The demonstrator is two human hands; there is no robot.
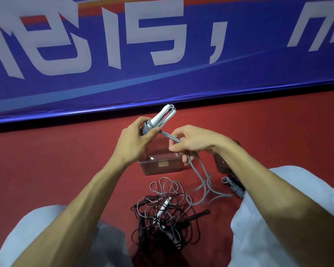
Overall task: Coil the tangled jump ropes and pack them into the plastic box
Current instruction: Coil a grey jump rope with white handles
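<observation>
My left hand [135, 139] grips the two white handles [162, 115] of a grey jump rope, with several grey turns wound around them at my fingers. My right hand [189, 142] pinches the same grey rope [171, 137] a little to the right, pulled taut between both hands. The loose grey tail [202, 176] hangs down from that hand to the red floor. Below my hands stands a clear plastic box [162, 164], partly hidden by them. Nearer to me lies a tangled pile of black and grey ropes [162, 214] with a white handle and black handles.
A coiled grey rope [234, 186] lies at the right beside a dark basket-like object [223, 164], both partly covered by my right forearm. A blue banner [162, 54] with white characters runs along the back. My knees in pale fabric frame the pile.
</observation>
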